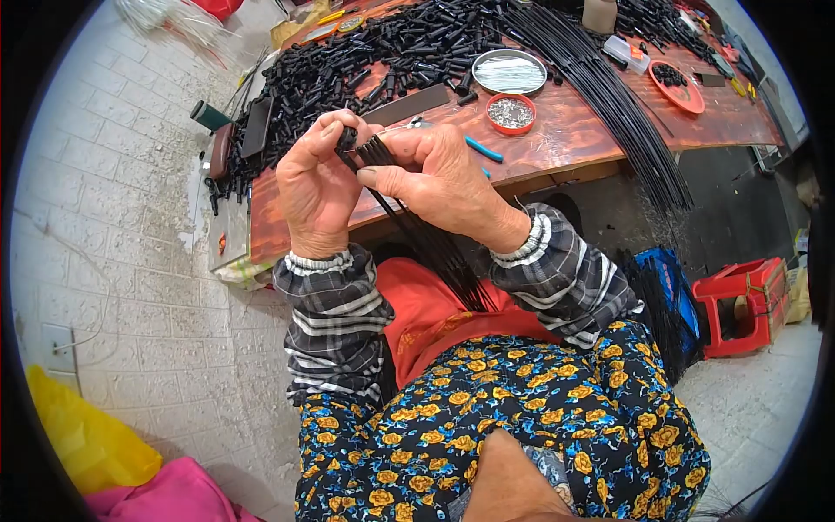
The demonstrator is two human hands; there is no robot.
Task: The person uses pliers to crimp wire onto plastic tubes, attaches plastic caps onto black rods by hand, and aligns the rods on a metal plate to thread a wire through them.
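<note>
Flowered cloth fills the head view's foreground, and beyond it the left hand pinches a small black piece beside black rods gripped by the right hand near the table, apparently mid-fitting, calling next for careful alignment.

Smooth plastic-looking rods, glossy wooden table, shiny metal dish, cloth sleeves

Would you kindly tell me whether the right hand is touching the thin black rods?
Touching: the head view shows the right hand pinching the thin black rods near their upper ends.
</note>
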